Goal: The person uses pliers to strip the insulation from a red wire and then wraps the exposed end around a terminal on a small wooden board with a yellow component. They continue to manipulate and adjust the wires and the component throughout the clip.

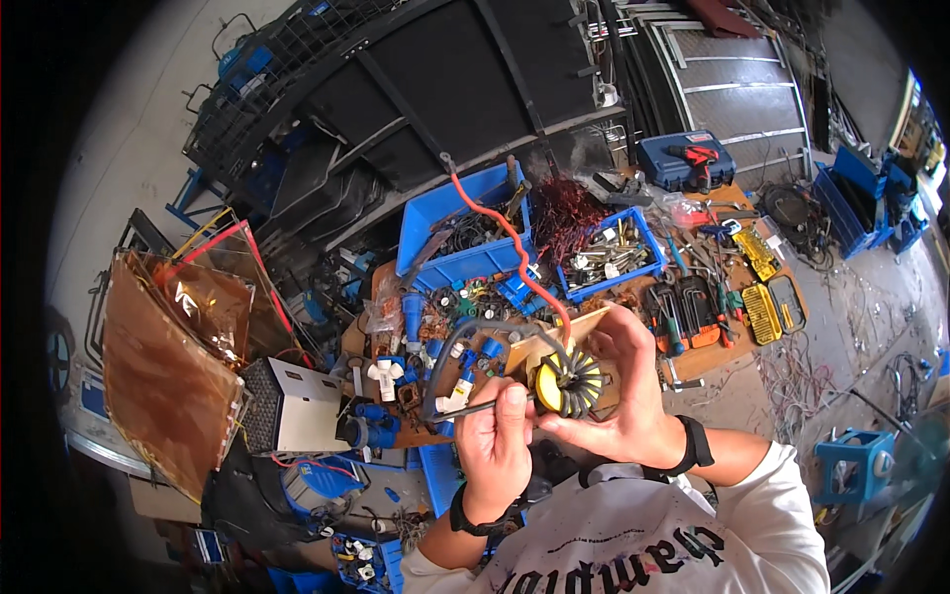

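My right hand (633, 406) grips a ring-shaped coil (579, 386), a yellow core wound with thick black wire, together with a flat tan board (529, 348) behind it. Its thumb lies below the coil and its fingers reach over the board's far edge. Pinched between thumb and fingers of my left hand (497, 441) is a black cable (465, 413), just left of the coil. That cable bows out to the left in a loop. From the far side a red cable (520, 247) runs down to the coil. Where it joins is hard to make out.
Behind my hands, the bench (727, 371) carries a large blue bin (465, 259), a blue tray of metal parts (614, 259), hand tools (693, 312), a yellow bit case (762, 315) and a red drill (696, 163). A white box (302, 406) and brown sheets (163, 366) stand left.
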Action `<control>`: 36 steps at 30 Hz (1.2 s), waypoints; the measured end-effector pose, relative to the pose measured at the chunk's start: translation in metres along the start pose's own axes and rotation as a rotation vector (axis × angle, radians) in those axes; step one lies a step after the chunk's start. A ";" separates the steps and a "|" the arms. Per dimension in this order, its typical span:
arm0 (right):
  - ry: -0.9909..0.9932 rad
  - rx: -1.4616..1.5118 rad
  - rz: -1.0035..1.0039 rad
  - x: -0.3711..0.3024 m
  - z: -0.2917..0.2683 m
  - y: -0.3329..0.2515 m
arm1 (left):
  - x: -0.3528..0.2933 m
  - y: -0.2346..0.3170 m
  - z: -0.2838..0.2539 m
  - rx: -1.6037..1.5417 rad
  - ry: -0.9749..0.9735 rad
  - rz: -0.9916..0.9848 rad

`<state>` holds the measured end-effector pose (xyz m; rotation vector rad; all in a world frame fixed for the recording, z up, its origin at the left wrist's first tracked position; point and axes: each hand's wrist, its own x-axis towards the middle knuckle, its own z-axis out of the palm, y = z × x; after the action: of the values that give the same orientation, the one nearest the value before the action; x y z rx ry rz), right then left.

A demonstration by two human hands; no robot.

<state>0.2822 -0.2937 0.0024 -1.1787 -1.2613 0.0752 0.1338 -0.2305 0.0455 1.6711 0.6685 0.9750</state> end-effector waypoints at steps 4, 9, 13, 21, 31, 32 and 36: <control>-0.057 0.165 0.046 -0.001 0.002 0.004 | 0.001 -0.001 0.006 -0.061 0.010 -0.005; -0.071 -0.036 -0.032 0.008 -0.001 0.004 | -0.007 -0.010 0.022 -0.165 0.110 0.044; -0.070 -0.009 -0.031 0.008 -0.003 0.005 | -0.009 -0.011 0.027 -0.192 0.127 0.057; -0.033 0.067 0.014 0.006 -0.006 0.003 | 0.001 -0.013 0.020 -0.174 0.125 0.047; -0.157 -0.351 0.102 0.023 -0.030 -0.026 | 0.002 -0.015 0.019 -0.029 0.107 0.112; -0.174 -0.382 0.121 0.024 -0.030 -0.028 | 0.003 -0.017 0.019 -0.003 0.093 0.144; -0.139 -0.345 0.139 0.026 -0.029 -0.035 | 0.003 -0.019 0.017 -0.011 0.091 0.115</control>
<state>0.2957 -0.3121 0.0497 -1.5815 -1.3468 0.0434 0.1504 -0.2305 0.0260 1.6780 0.6314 1.1398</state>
